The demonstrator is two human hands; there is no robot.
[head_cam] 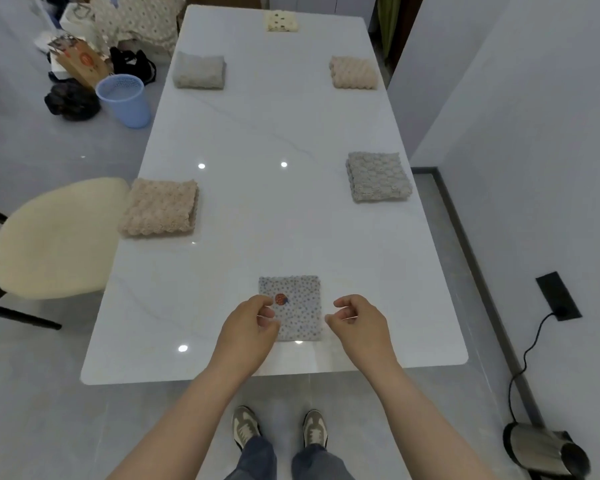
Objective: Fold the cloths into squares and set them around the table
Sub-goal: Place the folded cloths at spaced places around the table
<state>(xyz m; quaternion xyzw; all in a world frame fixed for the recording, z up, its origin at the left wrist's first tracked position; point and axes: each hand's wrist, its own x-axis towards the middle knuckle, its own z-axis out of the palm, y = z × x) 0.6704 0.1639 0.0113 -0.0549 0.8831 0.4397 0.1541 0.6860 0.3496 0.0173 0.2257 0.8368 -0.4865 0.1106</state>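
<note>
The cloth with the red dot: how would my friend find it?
Find the long white table. At its near end, between the left hand and right hand, lies the spotted cloth. The other cloths are thick and bumpy; only this one is thin, with a red patch.

Your L hand (253, 323) sits at the left edge of the spotted cloth (300, 306), covering its near-left corner. It's back-up, w/ fingers loosely curled and the thumb tip close to the index but not closed on it. Can't tell if the fingertips touch the fabric. Your R hand (359, 323) is just off the cloth's right edge, level w/ the L. It has the same loose curl, thumb and index apart w/ a small gap, nothing between them. Both wrists are fairly straight. Your forearms are bare and run in from the near side of the cloth, L from lower left and R from lower right, narrowing toward it in a V.
</note>
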